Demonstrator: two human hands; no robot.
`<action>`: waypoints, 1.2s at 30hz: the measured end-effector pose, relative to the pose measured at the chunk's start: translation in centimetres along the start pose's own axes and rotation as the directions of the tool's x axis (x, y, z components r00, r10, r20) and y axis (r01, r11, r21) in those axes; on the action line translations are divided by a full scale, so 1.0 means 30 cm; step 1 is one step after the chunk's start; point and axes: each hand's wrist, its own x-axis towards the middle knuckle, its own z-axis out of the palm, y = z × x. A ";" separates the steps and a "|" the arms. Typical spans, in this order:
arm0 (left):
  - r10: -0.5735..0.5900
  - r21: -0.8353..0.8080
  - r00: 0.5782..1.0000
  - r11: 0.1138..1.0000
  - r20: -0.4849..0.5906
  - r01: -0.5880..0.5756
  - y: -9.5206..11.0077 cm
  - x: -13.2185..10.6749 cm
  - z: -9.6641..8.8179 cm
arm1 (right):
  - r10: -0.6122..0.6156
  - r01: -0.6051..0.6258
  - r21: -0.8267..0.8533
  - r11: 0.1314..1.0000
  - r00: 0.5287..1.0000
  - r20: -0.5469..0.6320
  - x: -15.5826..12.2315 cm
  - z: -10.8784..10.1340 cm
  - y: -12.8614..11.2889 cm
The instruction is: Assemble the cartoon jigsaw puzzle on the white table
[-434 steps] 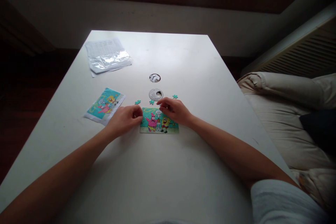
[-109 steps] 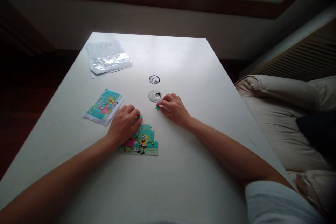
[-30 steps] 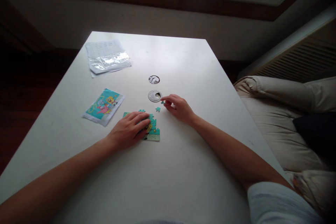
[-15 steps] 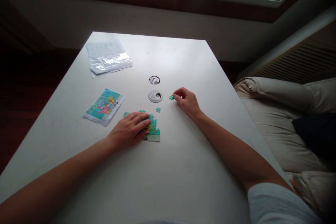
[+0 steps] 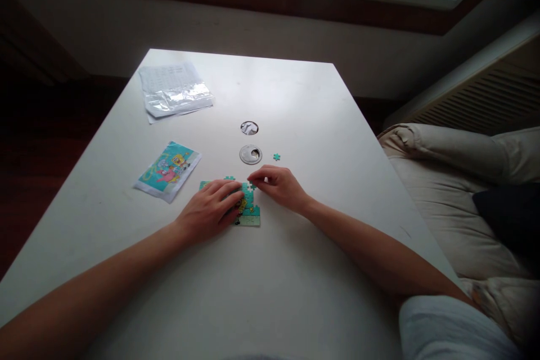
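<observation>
My left hand (image 5: 210, 202) lies spread over a partly joined jigsaw puzzle (image 5: 252, 219), its palm and fingers hiding much of the picture. Teal and pale green pieces with a bit of yellow figure show at the puzzle's right side. Just off the upper right edge, my right hand (image 5: 278, 184) pinches a small teal puzzle piece (image 5: 252, 185) between thumb and fingertips. Whether that piece touches the joined part I cannot tell. A loose teal puzzle piece (image 5: 277, 156) lies farther back, beyond the right hand.
A cartoon picture sheet (image 5: 169, 171) lies left of the puzzle on the white table (image 5: 270, 292). Papers in a clear plastic sleeve (image 5: 177, 93) rest at the back left. A round metal cap (image 5: 250, 154) and a round hole (image 5: 249, 127) sit mid-table. A beige sofa (image 5: 426, 197) stands at right.
My right hand has left the farther loose piece on the table and come nearer and leftward, onto the teal piece beside the puzzle. My left hand stays on the puzzle.
</observation>
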 end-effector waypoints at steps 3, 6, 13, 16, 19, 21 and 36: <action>-0.011 0.011 1.000 1.000 -0.007 0.011 0.007 0.001 0.006 | -0.008 0.007 -0.042 0.999 1.000 -0.023 -0.002 0.020 0.001; -0.021 0.032 1.000 0.999 0.000 0.021 0.013 0.004 0.011 | 0.002 -0.009 -0.094 0.996 0.997 -0.074 -0.003 0.028 0.006; -0.044 0.043 0.999 0.998 0.010 0.043 0.016 0.011 0.013 | -0.019 -0.006 -0.231 0.973 0.994 -0.105 -0.011 0.043 0.000; -0.044 0.043 0.999 0.998 0.007 0.044 0.016 0.010 0.013 | -0.034 0.008 -0.265 0.964 0.995 -0.094 -0.012 0.048 0.002; -0.045 0.032 0.999 0.998 -0.002 0.045 0.016 0.009 0.013 | -0.067 0.041 -0.331 0.943 0.995 -0.068 -0.010 0.052 0.006; -0.044 0.025 0.999 0.999 -0.004 0.044 0.016 0.009 0.014 | -0.087 0.063 -0.373 0.926 0.995 -0.048 -0.008 0.054 0.008; -0.036 0.045 0.999 0.998 0.016 0.035 0.018 0.010 0.010 | -0.086 0.105 -0.426 0.899 0.994 0.064 0.002 0.015 0.011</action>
